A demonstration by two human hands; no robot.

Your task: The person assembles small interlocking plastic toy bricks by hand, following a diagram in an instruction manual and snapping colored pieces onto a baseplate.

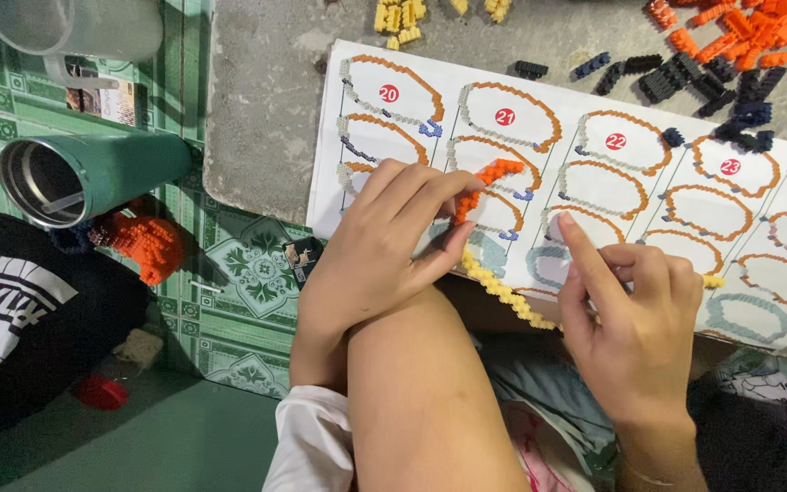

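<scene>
Orange strip (489, 182) pinched in left hand (384, 246) at centre frame, only partly built; right hand (635, 314) points, holding nothing; loose bricks (740, 32) wait upper right.

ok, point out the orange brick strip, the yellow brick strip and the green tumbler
orange brick strip (489, 176), head view, on its upper curved part above the left hand's fingertips
yellow brick strip (505, 292), head view, mid-length between the hands
green tumbler (129, 162), head view, on its side wall

Left hand (384, 251) pinches an orange brick strip (485, 182) above the instruction sheet (594, 109); right hand (635, 314) points.
</scene>
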